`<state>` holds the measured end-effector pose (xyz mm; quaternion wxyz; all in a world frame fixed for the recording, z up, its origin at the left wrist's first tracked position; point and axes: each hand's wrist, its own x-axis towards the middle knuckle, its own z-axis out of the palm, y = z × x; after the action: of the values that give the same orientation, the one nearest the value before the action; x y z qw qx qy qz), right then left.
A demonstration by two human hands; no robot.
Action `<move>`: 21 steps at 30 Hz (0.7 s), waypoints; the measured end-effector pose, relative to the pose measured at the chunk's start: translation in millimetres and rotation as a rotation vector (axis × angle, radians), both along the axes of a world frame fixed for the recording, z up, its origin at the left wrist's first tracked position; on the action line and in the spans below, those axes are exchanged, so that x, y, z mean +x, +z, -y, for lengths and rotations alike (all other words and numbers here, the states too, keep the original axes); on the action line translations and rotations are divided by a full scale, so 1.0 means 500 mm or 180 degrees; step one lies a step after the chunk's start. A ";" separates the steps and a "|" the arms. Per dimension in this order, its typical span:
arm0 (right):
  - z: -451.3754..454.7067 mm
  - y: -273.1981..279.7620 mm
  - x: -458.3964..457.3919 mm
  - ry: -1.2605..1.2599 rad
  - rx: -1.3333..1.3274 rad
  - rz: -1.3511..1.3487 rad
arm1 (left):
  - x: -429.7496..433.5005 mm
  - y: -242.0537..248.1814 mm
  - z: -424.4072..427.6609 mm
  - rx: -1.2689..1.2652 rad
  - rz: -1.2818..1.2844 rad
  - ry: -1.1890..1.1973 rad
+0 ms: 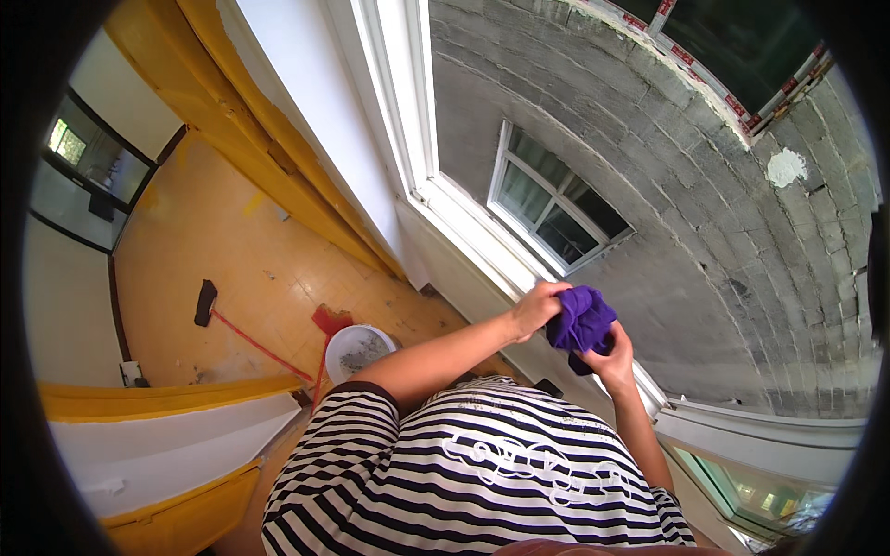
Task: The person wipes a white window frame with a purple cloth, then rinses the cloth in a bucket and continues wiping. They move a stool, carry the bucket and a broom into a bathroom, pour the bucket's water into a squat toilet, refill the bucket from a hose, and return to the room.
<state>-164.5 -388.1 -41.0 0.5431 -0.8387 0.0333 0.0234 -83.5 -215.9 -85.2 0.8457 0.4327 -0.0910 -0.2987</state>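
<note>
A bunched purple cloth is held between my two hands over the white window frame. My left hand grips its upper left side, with the thumb and fingers closed on the fabric. From the lower right, my right hand holds the cloth, fingers curled around its edge. A darker fold of the cloth hangs by the right hand's fingertips. Both forearms reach out from a black-and-white striped shirt.
On the yellowish tiled floor to the left stands a white bucket, beside a red dustpan and a broom with a dark head. Yellow door frames rise nearby. Beyond the window is a grey block wall with another window.
</note>
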 end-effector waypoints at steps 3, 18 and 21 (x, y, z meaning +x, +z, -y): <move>0.025 0.037 -0.038 0.0315 0.1397 -0.0437 | -0.031 0.017 -0.043 -0.1159 -0.1295 -0.0607; -0.074 0.061 0.003 0.1421 0.3162 -0.2150 | -0.018 0.201 -0.499 0.1436 0.0525 0.2341; -0.063 0.095 0.011 0.1155 0.3237 -0.1988 | 0.027 0.194 -0.488 0.0920 0.0656 0.2772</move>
<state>-159.3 -356.6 6.8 0.8264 -0.4211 0.0323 0.3724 -70.2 28.1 12.0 0.8099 0.5714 0.0581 0.1188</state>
